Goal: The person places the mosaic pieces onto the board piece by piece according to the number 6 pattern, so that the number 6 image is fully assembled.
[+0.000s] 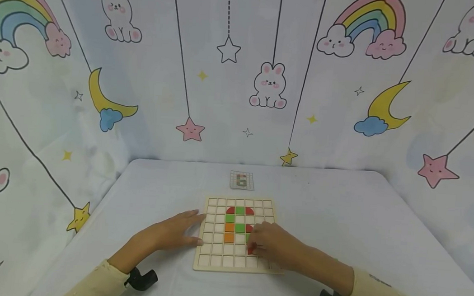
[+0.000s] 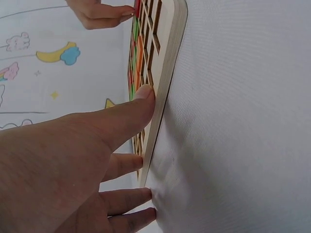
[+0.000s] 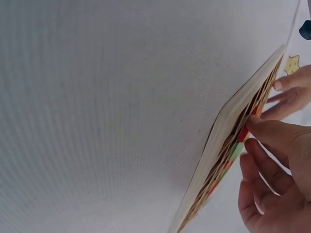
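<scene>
A pale wooden grid board [image 1: 216,261] lies on the table, with red, green and orange tiles [image 1: 230,227] set in some of its squares. At its left edge my left hand [image 1: 176,230] rests with fingers spread and thumb [image 2: 145,92] touching the rim. My right hand [image 1: 276,245] is over the board's right half, thumb and fingertips pinching a red tile [image 3: 243,134] at a square in the lower part of the pattern. That hand hides several squares and part of the tiles in the head view.
Behind the board lies a small card [image 1: 242,180] printed with a grid and a coloured figure. A white cloth covers the table [image 1: 170,180]. Cartoon-printed curtains [image 1: 150,93] stand at the back and sides. Black wrist devices [image 1: 142,280] sit below both sleeves.
</scene>
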Motion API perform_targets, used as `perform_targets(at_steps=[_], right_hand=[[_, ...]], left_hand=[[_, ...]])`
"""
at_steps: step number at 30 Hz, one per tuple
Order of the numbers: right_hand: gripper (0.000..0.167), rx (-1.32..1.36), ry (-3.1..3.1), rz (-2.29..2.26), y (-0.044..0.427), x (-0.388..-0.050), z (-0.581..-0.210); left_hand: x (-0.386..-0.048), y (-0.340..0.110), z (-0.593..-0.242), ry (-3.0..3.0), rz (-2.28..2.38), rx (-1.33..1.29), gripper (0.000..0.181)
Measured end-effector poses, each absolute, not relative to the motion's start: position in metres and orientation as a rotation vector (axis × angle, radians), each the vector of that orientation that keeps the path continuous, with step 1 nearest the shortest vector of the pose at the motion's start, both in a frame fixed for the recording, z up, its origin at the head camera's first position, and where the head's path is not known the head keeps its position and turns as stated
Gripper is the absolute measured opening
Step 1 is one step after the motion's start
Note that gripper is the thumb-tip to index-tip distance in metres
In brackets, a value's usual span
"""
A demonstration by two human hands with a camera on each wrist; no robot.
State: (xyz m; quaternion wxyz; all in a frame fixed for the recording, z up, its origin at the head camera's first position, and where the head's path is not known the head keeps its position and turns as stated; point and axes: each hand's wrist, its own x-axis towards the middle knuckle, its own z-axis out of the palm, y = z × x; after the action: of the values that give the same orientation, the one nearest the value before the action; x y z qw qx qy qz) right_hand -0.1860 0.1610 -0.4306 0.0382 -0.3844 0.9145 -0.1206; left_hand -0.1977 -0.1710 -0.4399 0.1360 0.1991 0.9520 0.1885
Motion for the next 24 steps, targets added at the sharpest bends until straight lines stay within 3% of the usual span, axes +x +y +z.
perform_targets(at_steps=[24], right_hand=[[0.013, -1.091, 2.795, -0.507, 0.1673, -0.1859, -0.4279]], left_hand=[[-0.1969, -0.1696, -0.4344, 2.739, 0.552, 0.576, 0.081]])
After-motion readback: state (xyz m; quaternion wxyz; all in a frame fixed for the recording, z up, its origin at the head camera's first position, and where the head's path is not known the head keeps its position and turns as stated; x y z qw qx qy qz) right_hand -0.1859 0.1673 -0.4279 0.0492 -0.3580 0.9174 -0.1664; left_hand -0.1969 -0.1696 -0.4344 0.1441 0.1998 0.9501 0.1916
